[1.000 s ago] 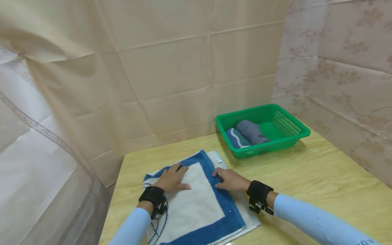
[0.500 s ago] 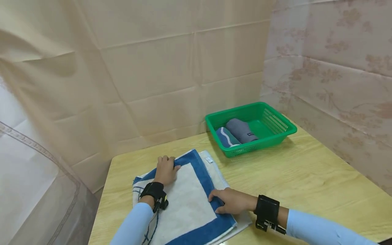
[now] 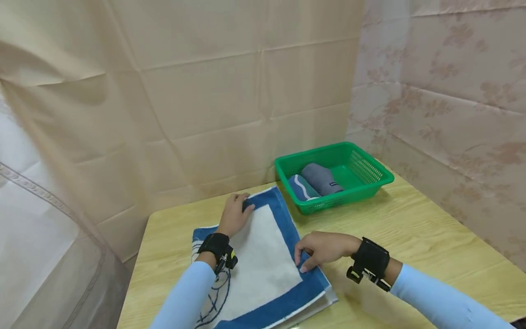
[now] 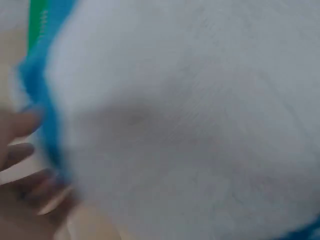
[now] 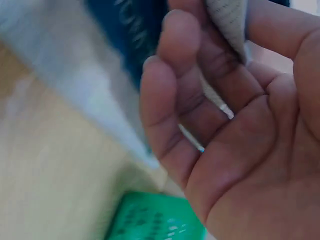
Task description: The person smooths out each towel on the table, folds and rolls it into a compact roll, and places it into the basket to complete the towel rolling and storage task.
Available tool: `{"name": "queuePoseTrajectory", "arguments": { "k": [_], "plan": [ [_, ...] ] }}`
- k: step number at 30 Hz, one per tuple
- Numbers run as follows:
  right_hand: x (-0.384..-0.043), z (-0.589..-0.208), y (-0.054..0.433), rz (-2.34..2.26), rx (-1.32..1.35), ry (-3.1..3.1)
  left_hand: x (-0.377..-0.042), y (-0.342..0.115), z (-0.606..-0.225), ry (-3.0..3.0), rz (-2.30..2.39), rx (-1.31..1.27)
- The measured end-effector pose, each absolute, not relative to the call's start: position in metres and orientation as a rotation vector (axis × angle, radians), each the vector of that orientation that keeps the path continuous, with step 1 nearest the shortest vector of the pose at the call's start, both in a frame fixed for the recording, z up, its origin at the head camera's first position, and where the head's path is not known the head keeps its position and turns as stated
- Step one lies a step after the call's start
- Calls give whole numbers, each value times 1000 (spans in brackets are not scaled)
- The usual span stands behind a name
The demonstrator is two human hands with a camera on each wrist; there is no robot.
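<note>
A folded white towel [image 3: 267, 260] with a wide blue border and dark blue line patterns lies at a slant on the table, its right-hand layers lifted slightly apart. My left hand [image 3: 235, 215] grips its far edge, thumb on top and fingers over the border; the left wrist view shows this hand [image 4: 25, 170] blurred at the cloth's edge. At the right border, my right hand [image 3: 326, 248] pinches the towel between thumb and fingers. In the right wrist view that hand [image 5: 245, 150] has curled fingers with a bit of cloth [image 5: 229, 22] between them and the thumb.
Behind the towel to the right stands a green plastic basket [image 3: 349, 196]. It holds a rolled grey cloth [image 3: 321, 178] and a rolled blue-green cloth [image 3: 302, 188] with a white stripe. Beige curtain [image 3: 213, 114] hangs along the table's [image 3: 172, 228] far edge.
My left hand has gone from lying flat on the towel to gripping its far edge. The towel has shifted toward the basket, and the white layer with its tag is now covered.
</note>
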State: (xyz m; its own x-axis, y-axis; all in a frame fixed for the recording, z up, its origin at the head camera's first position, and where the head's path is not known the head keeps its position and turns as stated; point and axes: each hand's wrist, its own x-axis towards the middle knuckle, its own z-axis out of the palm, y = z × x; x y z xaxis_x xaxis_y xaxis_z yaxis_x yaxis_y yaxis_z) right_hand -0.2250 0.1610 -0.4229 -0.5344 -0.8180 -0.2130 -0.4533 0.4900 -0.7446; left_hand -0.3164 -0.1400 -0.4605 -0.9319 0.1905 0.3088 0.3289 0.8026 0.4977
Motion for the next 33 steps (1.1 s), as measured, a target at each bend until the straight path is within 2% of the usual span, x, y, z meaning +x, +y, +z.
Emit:
{"name": "queuePoseTrajectory", "arguments": {
  "k": [5,8,15,22,26,30,33],
  "plan": [
    [-218,-445,164,-657,-869,2178,-304,-151,-499,-3172,-554,-644],
    [-214,-454,161,-525,-862,2271,-298,-164,-513,-3252,-431,-692],
    [-205,-443,136,-319,-1181,2539,-284,-206,-497,-3216,-533,-603],
    [-198,-439,133,-103,-1204,2490,-269,-243,-506,-3203,-463,-599],
    [-192,-445,135,-234,-1290,2431,-265,-249,-505,-3245,-567,-569],
    [-179,-453,124,-360,-1508,2311,-263,-252,-501,-3298,-546,-567],
    [-169,-460,111,-271,-1738,2292,-263,-254,-497,-3330,-501,-573]
  ]
}}
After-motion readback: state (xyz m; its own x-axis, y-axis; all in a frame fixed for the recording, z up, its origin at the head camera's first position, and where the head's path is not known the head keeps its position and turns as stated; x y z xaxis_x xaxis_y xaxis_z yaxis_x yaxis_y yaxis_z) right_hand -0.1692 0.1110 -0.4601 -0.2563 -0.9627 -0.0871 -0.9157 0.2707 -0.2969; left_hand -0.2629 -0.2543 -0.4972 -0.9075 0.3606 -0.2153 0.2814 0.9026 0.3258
